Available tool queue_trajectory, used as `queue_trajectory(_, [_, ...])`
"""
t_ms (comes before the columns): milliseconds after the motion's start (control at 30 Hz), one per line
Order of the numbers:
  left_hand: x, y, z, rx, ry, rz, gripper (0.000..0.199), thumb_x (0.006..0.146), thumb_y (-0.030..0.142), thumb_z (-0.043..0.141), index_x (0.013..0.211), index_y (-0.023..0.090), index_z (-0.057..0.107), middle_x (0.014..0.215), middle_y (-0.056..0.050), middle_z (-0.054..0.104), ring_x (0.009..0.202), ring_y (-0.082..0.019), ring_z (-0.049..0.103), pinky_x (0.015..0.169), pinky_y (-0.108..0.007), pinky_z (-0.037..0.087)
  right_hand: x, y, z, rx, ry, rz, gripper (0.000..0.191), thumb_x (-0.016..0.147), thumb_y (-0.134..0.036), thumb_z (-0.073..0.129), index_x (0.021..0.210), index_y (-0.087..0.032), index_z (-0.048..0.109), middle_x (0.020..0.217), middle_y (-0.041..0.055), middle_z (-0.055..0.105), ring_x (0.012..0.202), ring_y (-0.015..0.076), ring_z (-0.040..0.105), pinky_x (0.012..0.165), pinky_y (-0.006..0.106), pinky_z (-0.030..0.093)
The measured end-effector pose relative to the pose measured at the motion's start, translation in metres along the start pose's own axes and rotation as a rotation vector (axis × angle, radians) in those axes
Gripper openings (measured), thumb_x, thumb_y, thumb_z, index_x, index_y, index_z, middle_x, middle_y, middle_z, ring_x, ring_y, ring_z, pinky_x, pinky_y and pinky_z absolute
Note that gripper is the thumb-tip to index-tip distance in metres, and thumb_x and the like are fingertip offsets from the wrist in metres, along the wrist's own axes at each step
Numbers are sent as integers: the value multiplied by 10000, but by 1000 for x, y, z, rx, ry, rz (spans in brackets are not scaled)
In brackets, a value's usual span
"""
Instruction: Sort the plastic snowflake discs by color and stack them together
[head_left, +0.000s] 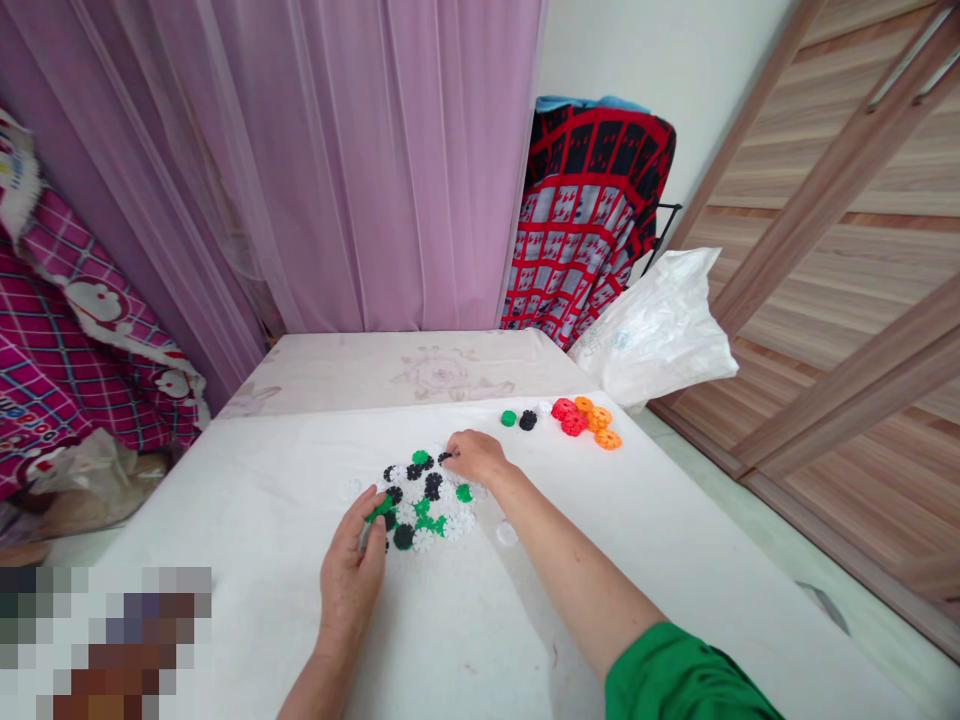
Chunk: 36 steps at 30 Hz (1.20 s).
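Observation:
A loose pile of green, black and white plastic snowflake discs (424, 541) lies on the white-covered table. My left hand (349, 570) is at the pile's left edge, thumb and fingers curved around green snowflake discs (380, 507); how many is hidden. At the far right side of the pile, my right hand (478, 458) pinches a black snowflake disc (445, 457) between thumb and fingertips. A green disc (464, 493) lies just below that hand. One white disc (506, 533) sits apart, close to my right forearm.
Toward the back right are a green disc (508, 418), a black group (528, 420), red discs (570, 416) and orange discs (608, 439). A white plastic bag (660, 330) stands at the table's right edge. Purple curtains (375, 170) hang behind; a wooden wardrobe (847, 300) is right.

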<state>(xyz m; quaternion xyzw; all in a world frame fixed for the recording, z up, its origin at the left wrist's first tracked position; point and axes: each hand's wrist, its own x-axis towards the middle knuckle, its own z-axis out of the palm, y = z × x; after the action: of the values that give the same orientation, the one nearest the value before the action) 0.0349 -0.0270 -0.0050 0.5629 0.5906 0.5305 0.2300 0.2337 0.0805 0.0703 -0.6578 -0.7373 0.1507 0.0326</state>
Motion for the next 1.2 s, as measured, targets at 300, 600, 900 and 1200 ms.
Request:
queue_trajectory(300, [0,-1,1,0,9,17,332,863,402,516,1103,239,678,1313,-74,634,1248,-232,568,1064,-403,457,2,-3,1,14,29,57,240,889,-286,502,944,-269,736,1065,17,734,1017,179,650,761,252,448])
queue_trajectory(600, [1,0,1,12,4,32,324,868,381,509,1105,240,679,1302,-68,642,1237,-225,578,1084,-408,439,3,0,-3,15,-73,22,335,735,-328,704,1069,-297,707,1154,6,699,1053,191,640,812,248,461])
queue_trajectory(900, [0,-3,2,11,19,29,332,866,398,513,1106,238,678,1310,-75,637,1243,-230,571,1087,-423,430,4,-1,-5,96,-60,10,229,693,-261,734,921,-273,739,1037,0,735,976,182,658,743,229,454])
queue_trajectory(1200, [1,1,1,4,20,7,321,856,394,523,1090,246,684,1300,-64,642,1241,-229,572,1090,-415,429,1,15,9,314,88,46,158,834,-189,569,891,-228,711,904,-35,743,834,102,661,702,179,443])
